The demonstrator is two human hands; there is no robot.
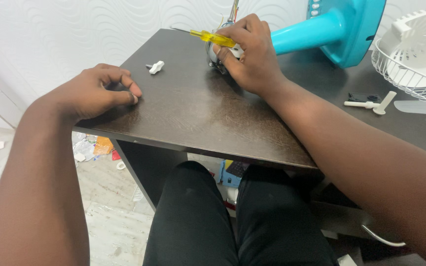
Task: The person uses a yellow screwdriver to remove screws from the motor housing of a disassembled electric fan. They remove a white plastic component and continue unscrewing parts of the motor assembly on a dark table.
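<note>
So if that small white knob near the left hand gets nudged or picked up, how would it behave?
The white knob looks like small moulded plastic, so probably light and stiff. On the smooth dark table it would likely skid easily. Its stubby stem and wider head suggest it may roll in a short arc rather than straight. It lies apart from the left hand.

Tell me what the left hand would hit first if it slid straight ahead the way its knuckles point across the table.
Probably the small white plastic knob, lying just ahead of the left hand on the dark table; depth is hard to judge.
</note>
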